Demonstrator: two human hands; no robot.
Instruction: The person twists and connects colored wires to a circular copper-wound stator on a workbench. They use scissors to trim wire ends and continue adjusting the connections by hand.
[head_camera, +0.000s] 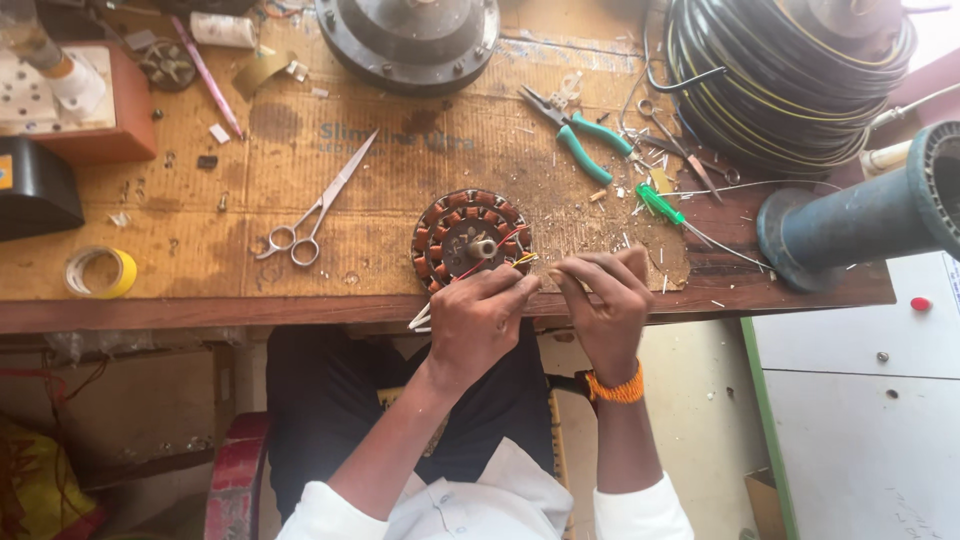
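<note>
While fingertips meet, both hands pinch wires (500, 262).

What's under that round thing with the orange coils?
The wound stator lies on brown cardboard covering the wooden workbench. Red, yellow and white wires run from it to the hands. What lies directly beneath it is hidden.

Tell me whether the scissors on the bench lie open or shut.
Shut: the scissors lie flat on the cardboard, blades together in one line, no gap between them.
</note>
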